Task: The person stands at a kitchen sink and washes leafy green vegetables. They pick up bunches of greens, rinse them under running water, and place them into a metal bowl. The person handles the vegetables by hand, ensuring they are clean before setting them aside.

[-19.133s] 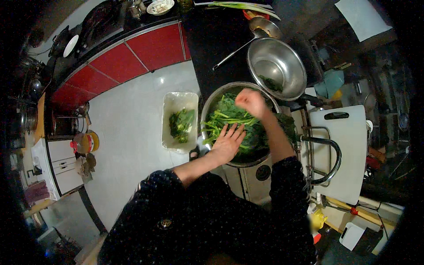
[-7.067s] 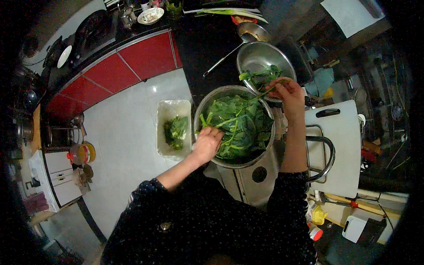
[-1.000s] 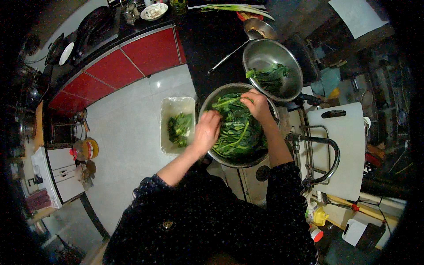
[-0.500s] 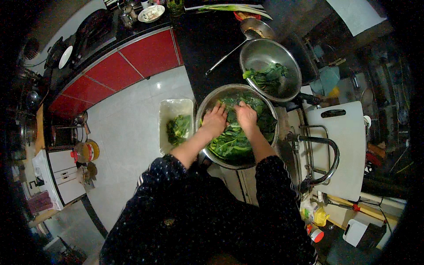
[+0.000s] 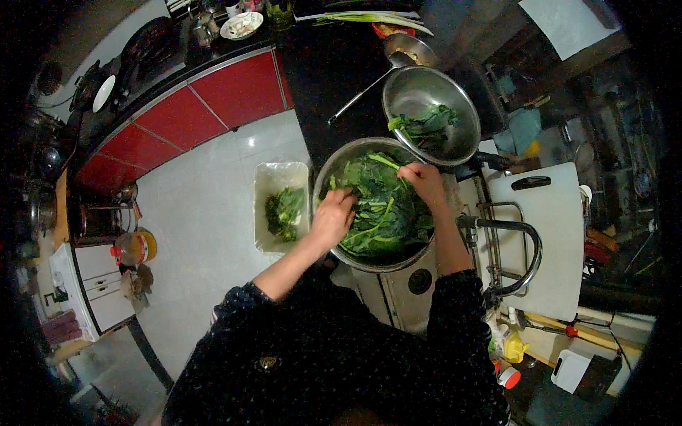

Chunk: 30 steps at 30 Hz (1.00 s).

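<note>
A big steel basin (image 5: 321,163) in front of me is full of wet leafy greens (image 5: 376,220). My right hand (image 5: 428,186), at the basin's right side, is closed in a pinch on a pale green stalk (image 5: 386,162) of the greens. Over the left part of the basin, my left hand (image 5: 335,216) has its fingers curled down against the leaves; what they hold is hidden. Behind the basin, a smaller steel bowl (image 5: 458,92) tilts and holds a few leaves. Left of the basin, a pale rectangular bin (image 5: 261,213) contains more green leaves.
A curved faucet (image 5: 529,245) and a white cutting board (image 5: 554,248) are at my right. A ladle (image 5: 362,96) lies on the black counter, its head in a small bowl (image 5: 419,50). Spring onions (image 5: 376,15) rest at the back. A drain (image 5: 420,281) shows in the sink.
My hands have drawn apart: the left moved down and left, the right moved right and now pinches a stalk. The leaves in the basin have shifted.
</note>
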Each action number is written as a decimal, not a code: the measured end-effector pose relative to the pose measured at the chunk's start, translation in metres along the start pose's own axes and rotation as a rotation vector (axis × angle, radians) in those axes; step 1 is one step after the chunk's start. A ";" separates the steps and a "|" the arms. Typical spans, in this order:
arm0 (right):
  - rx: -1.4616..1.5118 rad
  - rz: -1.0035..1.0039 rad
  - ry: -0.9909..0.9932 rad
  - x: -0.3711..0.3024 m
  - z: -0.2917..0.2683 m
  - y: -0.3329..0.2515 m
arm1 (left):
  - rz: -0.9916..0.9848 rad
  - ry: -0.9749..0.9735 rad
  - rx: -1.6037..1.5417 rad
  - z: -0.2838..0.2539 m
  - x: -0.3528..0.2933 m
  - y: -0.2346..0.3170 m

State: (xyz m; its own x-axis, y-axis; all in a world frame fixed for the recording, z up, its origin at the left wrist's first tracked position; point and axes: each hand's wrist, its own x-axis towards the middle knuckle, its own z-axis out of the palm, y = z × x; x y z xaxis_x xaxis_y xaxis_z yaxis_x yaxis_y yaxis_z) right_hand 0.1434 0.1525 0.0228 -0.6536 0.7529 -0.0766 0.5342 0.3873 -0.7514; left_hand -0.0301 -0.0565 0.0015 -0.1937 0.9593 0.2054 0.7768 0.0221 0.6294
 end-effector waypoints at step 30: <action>-0.291 -0.451 -0.276 -0.001 0.086 -0.026 | 0.194 -0.081 0.087 0.006 -0.032 0.026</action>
State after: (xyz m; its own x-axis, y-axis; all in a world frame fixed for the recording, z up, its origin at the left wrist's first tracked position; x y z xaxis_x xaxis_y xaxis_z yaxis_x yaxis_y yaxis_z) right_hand 0.0842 0.0959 -0.0140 -0.9440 0.3299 0.0111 0.2716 0.7953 -0.5419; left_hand 0.0000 -0.0850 0.0065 0.0107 0.9672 0.2536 0.8442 -0.1447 0.5162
